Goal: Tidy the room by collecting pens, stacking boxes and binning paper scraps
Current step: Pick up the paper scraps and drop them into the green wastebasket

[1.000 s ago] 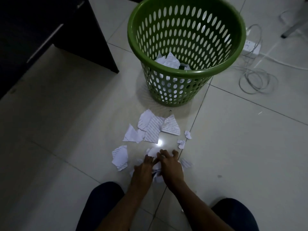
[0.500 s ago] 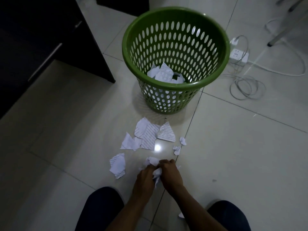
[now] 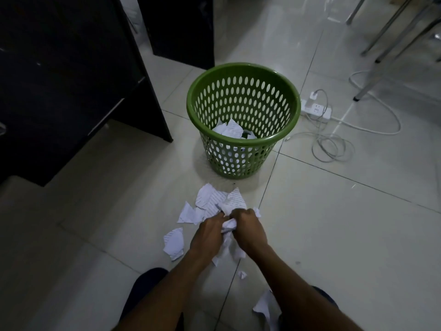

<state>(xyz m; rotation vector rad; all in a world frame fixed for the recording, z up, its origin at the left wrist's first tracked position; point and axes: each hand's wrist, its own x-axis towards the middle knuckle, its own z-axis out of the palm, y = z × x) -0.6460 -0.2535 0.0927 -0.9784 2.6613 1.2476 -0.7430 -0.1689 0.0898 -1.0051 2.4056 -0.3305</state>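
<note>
A green perforated bin (image 3: 243, 139) stands on the tiled floor with several paper scraps (image 3: 230, 130) inside. My left hand (image 3: 207, 237) and my right hand (image 3: 249, 231) are pressed together and grip a crumpled bunch of paper scraps (image 3: 228, 225) between them, above the floor. Torn printed scraps (image 3: 212, 201) lie on the tiles between my hands and the bin. One more scrap (image 3: 173, 242) lies left of my left hand, a tiny one (image 3: 242, 274) lies under my arms, and another (image 3: 266, 306) shows by my right forearm.
A dark desk (image 3: 71, 80) stands at the left, a dark panel (image 3: 181, 27) behind the bin. A white power strip (image 3: 316, 109) with coiled cables (image 3: 331, 146) lies right of the bin. Metal chair legs (image 3: 381, 44) stand at the upper right. My knees show at the bottom.
My hands have gathered the scraps off the floor into one bunch and lifted it. The view has pulled back and up, so the bin looks farther away.
</note>
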